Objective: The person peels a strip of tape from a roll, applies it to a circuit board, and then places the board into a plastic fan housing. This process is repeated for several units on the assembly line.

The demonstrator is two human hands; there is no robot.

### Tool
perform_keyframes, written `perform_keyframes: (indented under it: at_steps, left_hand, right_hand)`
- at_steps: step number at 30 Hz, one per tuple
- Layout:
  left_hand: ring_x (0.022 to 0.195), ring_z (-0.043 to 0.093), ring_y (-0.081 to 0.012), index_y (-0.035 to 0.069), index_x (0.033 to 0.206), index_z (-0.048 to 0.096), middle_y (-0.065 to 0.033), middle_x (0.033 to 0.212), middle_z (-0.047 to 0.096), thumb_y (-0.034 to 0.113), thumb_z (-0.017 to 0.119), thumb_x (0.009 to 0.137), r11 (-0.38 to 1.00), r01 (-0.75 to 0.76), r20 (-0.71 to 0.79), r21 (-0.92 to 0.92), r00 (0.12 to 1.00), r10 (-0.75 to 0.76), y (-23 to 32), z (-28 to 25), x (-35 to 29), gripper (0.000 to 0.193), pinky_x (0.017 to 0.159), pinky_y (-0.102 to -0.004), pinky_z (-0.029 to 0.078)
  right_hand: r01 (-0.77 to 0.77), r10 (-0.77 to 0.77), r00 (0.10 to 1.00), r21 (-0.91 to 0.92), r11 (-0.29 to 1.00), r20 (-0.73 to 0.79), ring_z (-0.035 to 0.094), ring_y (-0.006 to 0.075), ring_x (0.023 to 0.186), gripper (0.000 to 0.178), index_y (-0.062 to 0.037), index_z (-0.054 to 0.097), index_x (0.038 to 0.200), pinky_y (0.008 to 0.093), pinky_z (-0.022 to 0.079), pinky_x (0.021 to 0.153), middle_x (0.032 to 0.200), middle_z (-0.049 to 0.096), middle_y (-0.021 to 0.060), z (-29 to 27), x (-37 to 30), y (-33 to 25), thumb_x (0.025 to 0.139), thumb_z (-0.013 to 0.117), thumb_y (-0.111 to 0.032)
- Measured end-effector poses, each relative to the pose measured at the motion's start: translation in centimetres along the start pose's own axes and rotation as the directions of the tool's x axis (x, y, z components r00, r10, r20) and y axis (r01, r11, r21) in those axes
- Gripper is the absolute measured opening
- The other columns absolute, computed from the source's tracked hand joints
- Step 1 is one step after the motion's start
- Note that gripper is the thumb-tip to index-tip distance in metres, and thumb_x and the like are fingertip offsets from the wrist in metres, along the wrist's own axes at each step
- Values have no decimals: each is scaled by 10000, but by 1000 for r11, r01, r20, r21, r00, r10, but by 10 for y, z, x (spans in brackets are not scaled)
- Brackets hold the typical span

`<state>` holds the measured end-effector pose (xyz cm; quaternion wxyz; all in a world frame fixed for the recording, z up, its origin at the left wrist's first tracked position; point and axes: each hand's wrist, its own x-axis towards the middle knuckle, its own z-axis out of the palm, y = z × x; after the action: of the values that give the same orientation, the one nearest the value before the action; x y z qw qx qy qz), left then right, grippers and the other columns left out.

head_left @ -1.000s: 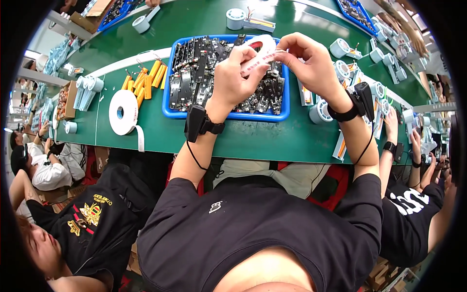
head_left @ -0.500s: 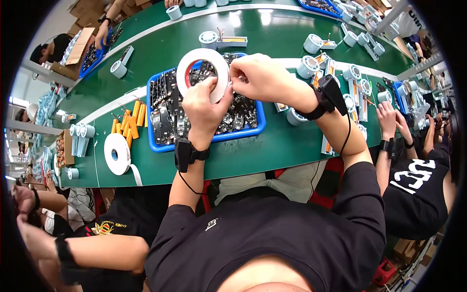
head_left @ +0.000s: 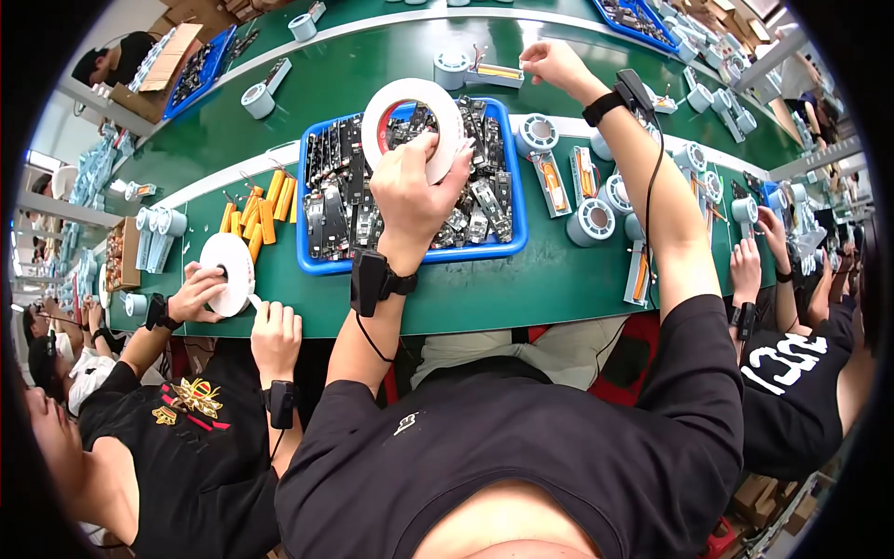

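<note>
My left hand (head_left: 410,191) grips a roll of white tape (head_left: 450,112) by its lower rim, holding it above a blue tray (head_left: 321,268) of small black circuit parts. Stretched out to the far right, my right hand (head_left: 562,70) has thumb and finger pinched together; whatever is between them is too small to make out. Its fingertips are at the end of a pale blue fan-shaped housing (head_left: 452,67) whose handle (head_left: 498,74) lies open, showing a yellow cell and wires.
Several pale blue housings (head_left: 591,222) with open handles lie right of the tray. Yellow cylindrical cells (head_left: 267,222) are on its left. A co-worker's hands (head_left: 277,340) hold another white tape roll (head_left: 228,261) at the left. Another co-worker's hands (head_left: 745,265) work at the right.
My right hand has left the tape roll and reached forward and right to the far housing. My left hand still holds the roll. The left co-worker's hands have come onto the other roll.
</note>
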<state>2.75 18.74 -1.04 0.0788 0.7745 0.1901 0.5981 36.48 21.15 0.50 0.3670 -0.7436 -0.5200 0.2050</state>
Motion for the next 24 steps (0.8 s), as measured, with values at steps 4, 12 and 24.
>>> perform_keyframes:
  at_steps: [4, 12, 24]
  left_hand:
    - [666, 673, -310, 19, 976, 673, -126, 751, 684, 264, 842, 772, 995, 95, 35, 28, 995, -96, 0, -4, 1, 361, 625, -410, 538]
    - [680, 680, -314, 22, 981, 682, -137, 763, 692, 287, 845, 773, 992, 120, 57, 27, 991, -122, 1, -3, 0, 375, 624, -405, 542]
    - [695, 687, -320, 31, 996, 680, -134, 792, 708, 302, 833, 791, 980, 197, 93, 36, 975, -199, 4, -4, 1, 373, 621, -420, 538]
  right_hand:
    - [-75, 75, 997, -32, 997, 7, 570, 75, 634, 217, -41, 727, 1047, 239, 437, 561, 779, 689, 9, -1, 8, 2, 864, 766, -151]
    - [-271, 270, 963, 31, 962, 23, 478, 90, 566, 138, -89, 770, 902, 258, 339, 492, 709, 656, -20, 1, 13, -1, 801, 801, -177]
    - [60, 278, 931, -847, 529, 239, 615, 193, 544, 149, -31, 738, 724, 316, 472, 521, 619, 659, 60, -8, 50, -6, 740, 737, -179]
